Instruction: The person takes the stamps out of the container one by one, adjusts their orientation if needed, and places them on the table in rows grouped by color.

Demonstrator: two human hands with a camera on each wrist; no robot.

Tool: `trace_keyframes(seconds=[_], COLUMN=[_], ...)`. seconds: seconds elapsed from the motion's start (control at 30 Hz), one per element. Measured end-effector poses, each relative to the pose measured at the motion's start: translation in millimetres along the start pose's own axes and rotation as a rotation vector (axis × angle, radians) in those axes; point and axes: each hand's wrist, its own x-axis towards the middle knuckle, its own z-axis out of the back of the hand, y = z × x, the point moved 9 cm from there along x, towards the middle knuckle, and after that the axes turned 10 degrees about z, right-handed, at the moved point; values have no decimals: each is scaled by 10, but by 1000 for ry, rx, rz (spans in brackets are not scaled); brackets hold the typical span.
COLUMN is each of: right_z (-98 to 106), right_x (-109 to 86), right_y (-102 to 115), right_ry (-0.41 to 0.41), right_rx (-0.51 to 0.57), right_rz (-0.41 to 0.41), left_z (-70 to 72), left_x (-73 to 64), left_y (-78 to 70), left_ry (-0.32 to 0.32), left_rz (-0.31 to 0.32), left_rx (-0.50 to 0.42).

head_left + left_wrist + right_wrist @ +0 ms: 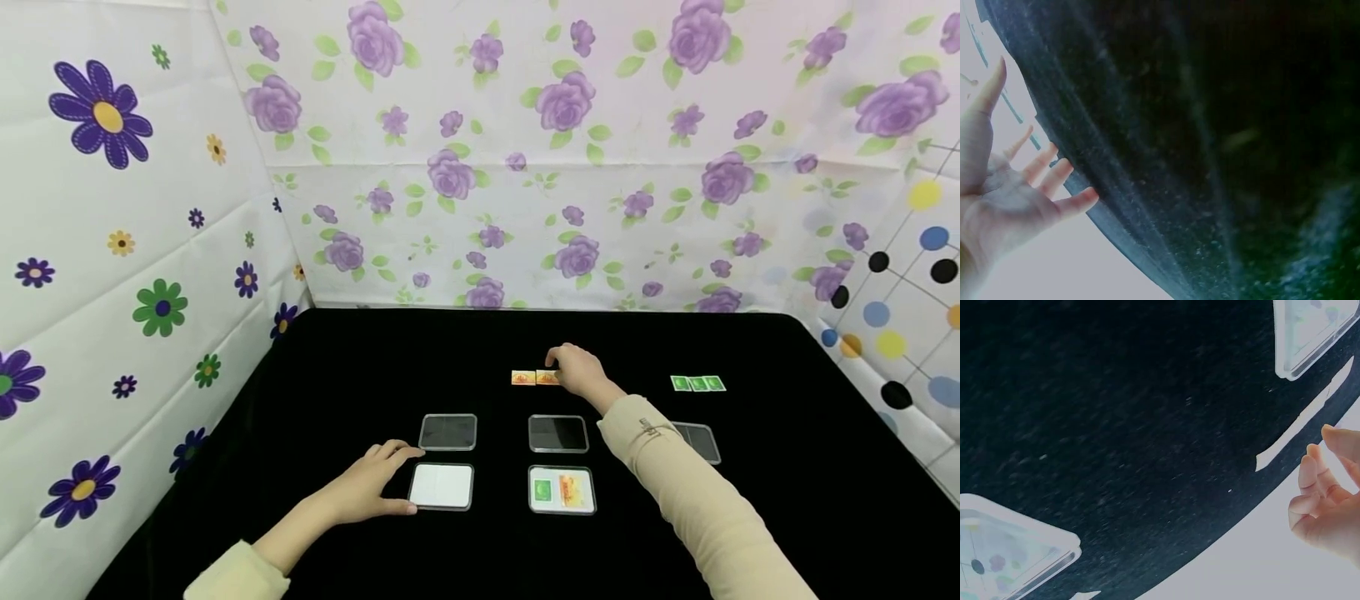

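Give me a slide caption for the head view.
Over black cloth: right grip at orange cards, left grip beside a clear-rimmed white panel.

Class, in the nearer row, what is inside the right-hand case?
Inside the case, a green piece sits left of a larger orange piece on a white backing. What lies under the backing is covered.

Can't see right end of orange cards [524, 378], covered by right hand [579, 371]. Can't confirm any grip there. Can't see left part of rightmost clear case [702, 443], hidden under right sleeve [686, 479]. Can't read print on orange cards or green cards [698, 383]: too small. Can't follow right sleeve or left sleeve [240, 575] past bottom edge. In left wrist view, can't make out detail on blurred worktop [1147, 125]; can't see all of left hand [1013, 203], cut off. In right wrist view, can't fully see lower-left case [1004, 550], upper-right case [1310, 331] or right hand: cut off.
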Motion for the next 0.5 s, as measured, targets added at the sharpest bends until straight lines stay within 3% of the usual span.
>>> trace_keyframes(seconds=[0.5], right_z=[55], right_x=[-161], right_y=[-60], right_ry=[-11], right_rx=[-35], right_rz=[10], left_z=[103], left_x=[147], left_y=[-159], left_ry=[-69], left_rz=[-9], left_rx=[128])
